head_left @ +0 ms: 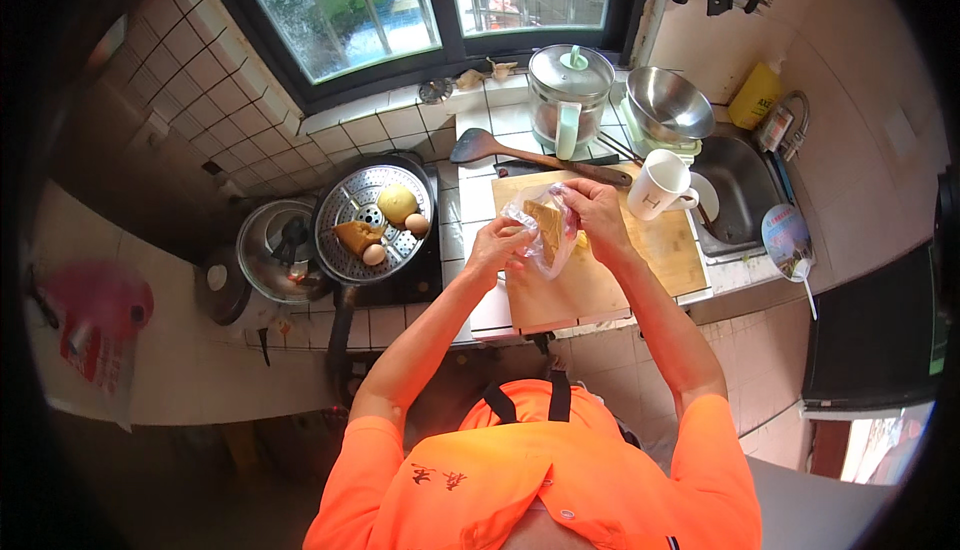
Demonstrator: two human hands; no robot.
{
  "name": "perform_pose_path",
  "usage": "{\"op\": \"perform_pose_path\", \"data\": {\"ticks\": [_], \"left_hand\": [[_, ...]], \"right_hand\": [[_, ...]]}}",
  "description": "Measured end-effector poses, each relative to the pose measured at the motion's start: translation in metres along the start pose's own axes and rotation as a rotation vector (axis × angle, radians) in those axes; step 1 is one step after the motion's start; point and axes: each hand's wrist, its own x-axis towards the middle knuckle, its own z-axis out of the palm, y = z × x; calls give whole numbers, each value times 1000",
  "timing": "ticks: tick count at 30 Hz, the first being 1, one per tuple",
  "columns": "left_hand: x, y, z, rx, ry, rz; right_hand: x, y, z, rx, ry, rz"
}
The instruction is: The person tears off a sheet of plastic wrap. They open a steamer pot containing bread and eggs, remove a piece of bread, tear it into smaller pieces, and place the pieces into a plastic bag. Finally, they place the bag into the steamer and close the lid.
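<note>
Over the wooden cutting board I hold a clear plastic bag with a brown, wedge-like piece of food in it, perhaps cake. My left hand pinches the bag's left side. At its upper right edge, my right hand grips the plastic with bent fingers. A small yellow bit shows beside the bag. To the left, a perforated steamer tray sits on a dark pan. It carries a similar brown piece, two eggs and a yellowish round item.
A white mug stands on the board's right part, near the sink. Behind lie a wooden spatula, a lidded glass pot and a steel bowl. The pan's handle juts toward me, beside a glass lid.
</note>
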Motion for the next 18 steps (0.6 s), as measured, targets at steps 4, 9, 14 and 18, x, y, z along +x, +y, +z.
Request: {"op": "perform_pose_path", "data": {"ticks": [4,9,14,18], "left_hand": [[11,-17,-9,65,219,143],[10,-15,-20,-95,216,106],[-3,10,0,-67,206,0],[12,-7,-1,183,216,19]], "right_hand": [[5,-2,-9,9,-13,30],[15,-10,-23,53,-5,20],[16,2,-34,-11,-59,95],[7,-2,-31,10,-70,112]]}}
